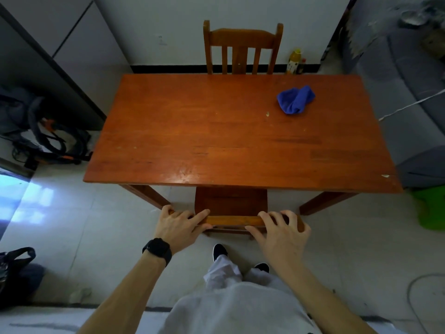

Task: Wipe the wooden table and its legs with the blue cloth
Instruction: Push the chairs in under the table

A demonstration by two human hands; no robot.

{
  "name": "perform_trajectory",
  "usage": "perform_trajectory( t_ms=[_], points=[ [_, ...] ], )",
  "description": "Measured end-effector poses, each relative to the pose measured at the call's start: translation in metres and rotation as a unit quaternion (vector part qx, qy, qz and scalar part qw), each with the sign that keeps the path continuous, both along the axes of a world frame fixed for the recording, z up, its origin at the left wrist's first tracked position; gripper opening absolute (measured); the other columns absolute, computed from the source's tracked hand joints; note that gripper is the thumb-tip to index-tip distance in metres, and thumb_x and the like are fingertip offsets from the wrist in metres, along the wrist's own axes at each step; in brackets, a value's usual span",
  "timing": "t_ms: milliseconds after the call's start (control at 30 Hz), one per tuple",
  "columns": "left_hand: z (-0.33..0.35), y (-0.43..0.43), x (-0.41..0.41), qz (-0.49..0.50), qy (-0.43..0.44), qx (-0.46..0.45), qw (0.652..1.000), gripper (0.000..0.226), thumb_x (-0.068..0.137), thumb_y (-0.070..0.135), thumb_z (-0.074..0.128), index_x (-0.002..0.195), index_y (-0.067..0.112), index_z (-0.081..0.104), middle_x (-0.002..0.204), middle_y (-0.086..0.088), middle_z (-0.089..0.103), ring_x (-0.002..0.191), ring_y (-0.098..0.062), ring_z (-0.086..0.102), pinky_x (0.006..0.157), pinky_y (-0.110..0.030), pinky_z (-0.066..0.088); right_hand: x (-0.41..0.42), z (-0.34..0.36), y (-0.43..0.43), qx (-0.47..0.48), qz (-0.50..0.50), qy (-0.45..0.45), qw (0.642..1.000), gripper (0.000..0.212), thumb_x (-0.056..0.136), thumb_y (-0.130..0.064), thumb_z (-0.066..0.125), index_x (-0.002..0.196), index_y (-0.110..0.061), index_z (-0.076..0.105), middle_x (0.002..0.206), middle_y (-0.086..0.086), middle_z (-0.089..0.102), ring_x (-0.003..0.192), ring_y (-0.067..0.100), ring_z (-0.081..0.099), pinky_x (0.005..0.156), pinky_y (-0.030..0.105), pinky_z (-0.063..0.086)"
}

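Left hand, right hand grip chair

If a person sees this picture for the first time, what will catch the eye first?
First the crumpled blue cloth, bright against the reddish wooden table, lying on its far right part. Next, below the near edge, the left hand and the right hand grip the top rail of a chair whose seat goes under the table.

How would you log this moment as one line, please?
phase: pre-wipe | left hand: grips near chair top rail | right hand: grips same rail | cloth: untouched on table, far right
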State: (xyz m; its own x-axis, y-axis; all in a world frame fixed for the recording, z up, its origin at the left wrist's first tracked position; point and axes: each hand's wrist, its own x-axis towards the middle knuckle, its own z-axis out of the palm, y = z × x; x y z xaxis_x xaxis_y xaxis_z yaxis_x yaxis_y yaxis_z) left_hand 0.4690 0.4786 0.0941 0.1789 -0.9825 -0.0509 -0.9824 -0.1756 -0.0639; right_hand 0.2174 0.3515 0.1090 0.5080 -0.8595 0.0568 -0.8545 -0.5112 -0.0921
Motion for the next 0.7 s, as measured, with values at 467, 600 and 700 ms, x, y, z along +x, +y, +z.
perform_trajectory(
  t_ms=[467, 600, 700],
  points=[
    [0.019, -0.009, -0.004, 0.015, 0.007, 0.033, 0.999, 0.073, 0.092, 0.071, -0.005, 0.137, 0.047, 0.048, 0.100, 0.007, 0.072, 0.081, -0.022, 0.070, 0.084, -0.041, 0.042, 0.003, 0.016, -0.035, 0.032, 0.089, 0.137, 0.986, 0.081, 0.080, -0.088, 0.012, 0.111, -0.031, 0.061, 0.104, -0.006, 0.068, 0.107, 0.024, 0.056, 0.079, 0.041, 0.045],
    [0.022, -0.014, 0.008, 0.014, 0.011, 0.065, 0.998, 0.087, 0.084, 0.073, -0.020, 0.145, 0.049, 0.036, 0.110, 0.008, 0.070, 0.093, -0.023, 0.068, 0.096, -0.044, 0.039, 0.014, 0.015, -0.039, 0.038, 0.101, 0.155, 0.982, 0.081, 0.081, -0.088, 0.012, 0.119, -0.030, 0.054, 0.110, -0.004, 0.067, 0.110, 0.025, 0.055, 0.080, 0.041, 0.046],
    [0.026, -0.018, 0.010, 0.023, 0.028, 0.090, 0.995, 0.091, 0.078, 0.074, -0.024, 0.147, 0.050, 0.030, 0.116, 0.009, 0.067, 0.100, -0.022, 0.066, 0.103, -0.046, 0.034, 0.015, 0.011, -0.039, 0.012, 0.105, 0.133, 0.985, 0.080, 0.081, -0.088, 0.014, 0.115, -0.031, 0.057, 0.104, -0.005, 0.068, 0.104, 0.024, 0.058, 0.077, 0.039, 0.047]
  ],
)
